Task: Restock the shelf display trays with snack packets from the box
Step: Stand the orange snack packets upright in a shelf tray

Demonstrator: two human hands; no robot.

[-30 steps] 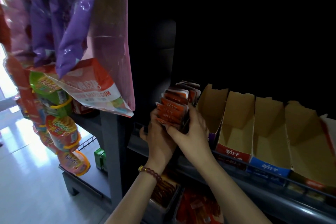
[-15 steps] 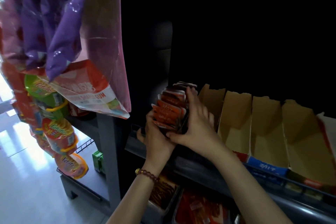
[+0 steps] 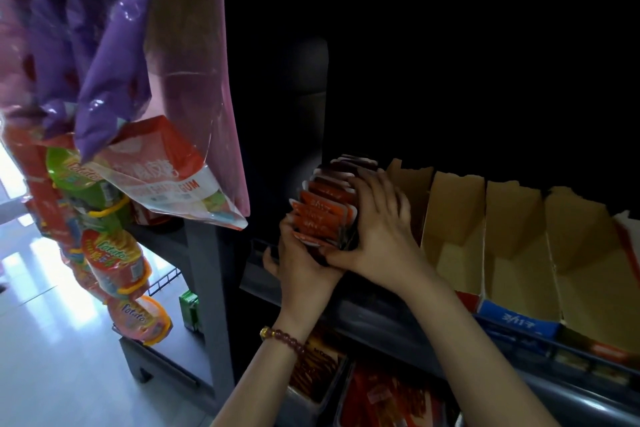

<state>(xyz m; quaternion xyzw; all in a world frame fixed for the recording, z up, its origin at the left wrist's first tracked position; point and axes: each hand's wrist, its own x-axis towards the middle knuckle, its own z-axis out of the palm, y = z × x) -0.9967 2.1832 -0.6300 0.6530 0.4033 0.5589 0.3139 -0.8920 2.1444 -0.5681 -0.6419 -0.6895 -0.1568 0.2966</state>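
Snack packets [image 3: 320, 215], flat orange-red pouches with rounded white-edged corners, stand on edge in a tight row at the left end of the shelf [image 3: 377, 317], running from near to far. The left hand [image 3: 301, 270] cups the near left side of the row from below, fingers curled round it. The right hand [image 3: 381, 229] lies along the row's right side, fingers spread over the top edges and thumb hooked round the near end, so the row is squeezed between both hands. Whatever sits under the row is hidden by the hands.

Just right of the right hand stand the cardboard display trays [image 3: 512, 236], four brown open-topped boxes side by side with torn, ragged rims and bare insides; red and blue printed panels show on their near fronts. A beaded bracelet [image 3: 284, 339] circles the left wrist.

Below the shelf, two bins [image 3: 313, 395] hold glossy red and brown packets.

At the far left a translucent pink plastic bag [image 3: 194, 87] hangs, with purple wrappers and a red-and-white gum pouch inside. Beneath it hangs a strip of snack tubs [image 3: 110, 253] with yellow rims, and a green carton [image 3: 189, 308] stands on a low rack.
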